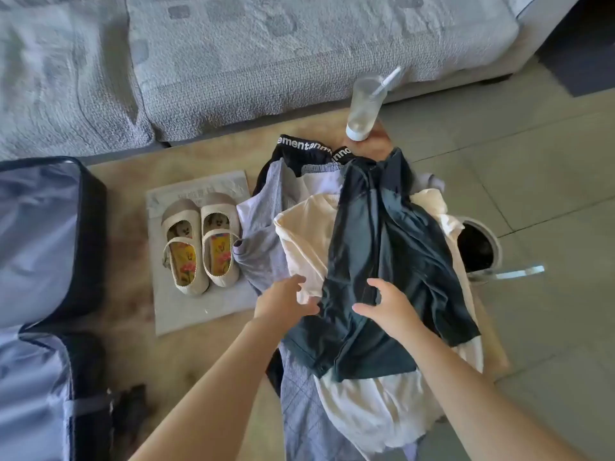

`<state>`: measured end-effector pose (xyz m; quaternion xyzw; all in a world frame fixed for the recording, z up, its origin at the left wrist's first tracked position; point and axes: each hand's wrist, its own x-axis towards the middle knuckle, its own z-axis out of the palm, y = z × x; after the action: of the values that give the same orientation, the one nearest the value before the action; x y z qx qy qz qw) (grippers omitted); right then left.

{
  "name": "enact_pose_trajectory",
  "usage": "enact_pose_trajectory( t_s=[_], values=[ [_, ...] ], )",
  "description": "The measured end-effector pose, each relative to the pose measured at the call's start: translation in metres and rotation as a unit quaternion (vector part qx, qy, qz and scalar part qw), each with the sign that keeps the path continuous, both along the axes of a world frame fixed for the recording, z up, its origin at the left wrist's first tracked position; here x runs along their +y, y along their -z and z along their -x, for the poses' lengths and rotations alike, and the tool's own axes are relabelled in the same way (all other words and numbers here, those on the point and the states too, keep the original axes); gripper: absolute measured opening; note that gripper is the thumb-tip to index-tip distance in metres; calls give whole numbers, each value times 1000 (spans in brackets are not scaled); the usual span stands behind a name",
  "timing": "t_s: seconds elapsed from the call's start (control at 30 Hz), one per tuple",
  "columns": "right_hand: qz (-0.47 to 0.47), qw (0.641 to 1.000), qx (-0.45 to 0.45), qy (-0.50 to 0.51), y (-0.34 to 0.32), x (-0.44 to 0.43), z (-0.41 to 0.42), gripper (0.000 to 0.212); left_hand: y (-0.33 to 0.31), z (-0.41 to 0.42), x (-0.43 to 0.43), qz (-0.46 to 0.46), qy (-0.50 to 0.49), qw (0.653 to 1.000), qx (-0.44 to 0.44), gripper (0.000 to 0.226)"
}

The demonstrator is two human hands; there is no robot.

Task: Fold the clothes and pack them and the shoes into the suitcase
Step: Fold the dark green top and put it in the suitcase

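While the left hand [286, 299] and right hand [389, 307] hover spread, grasping nothing, above a crumpled dark shirt [382, 244] topping the soft clothes heap [366, 410], strapped beige shoes [201, 244] and the shiny-lined suitcase [36, 234] lie leftward.

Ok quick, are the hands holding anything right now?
Left hand: open, fingers spread at the edge of the dark shirt, gripping nothing.
Right hand: open, fingers loosely curved over the same shirt, gripping nothing.

White letters on the black waistband [304, 143] at the top of the clothes pile read "ementan", then "nno" on the fold beside it.
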<state>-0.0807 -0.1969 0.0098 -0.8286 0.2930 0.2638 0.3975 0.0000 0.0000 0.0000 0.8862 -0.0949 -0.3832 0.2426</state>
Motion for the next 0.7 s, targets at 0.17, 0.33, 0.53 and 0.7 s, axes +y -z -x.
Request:
enact_pose_trajectory(
  t_s=[0.17, 0.33, 0.53, 0.7],
  values=[
    [73, 996, -41, -31, 35, 10, 38, 68, 32, 37, -16, -17, 14, 999, 34, 68],
    [120, 990, -45, -53, 61, 26, 70, 74, 56, 62, -24, -26, 0, 1000, -15, 74],
    [147, 986, -78, 1, 79, 36, 82, 58, 74, 71, -28, -100, 28, 991, -82, 51],
    [135, 978, -136, 79, 89, 40, 80, 30, 77, 76, -21, -53, -29, 992, -111, 21]
  ],
)
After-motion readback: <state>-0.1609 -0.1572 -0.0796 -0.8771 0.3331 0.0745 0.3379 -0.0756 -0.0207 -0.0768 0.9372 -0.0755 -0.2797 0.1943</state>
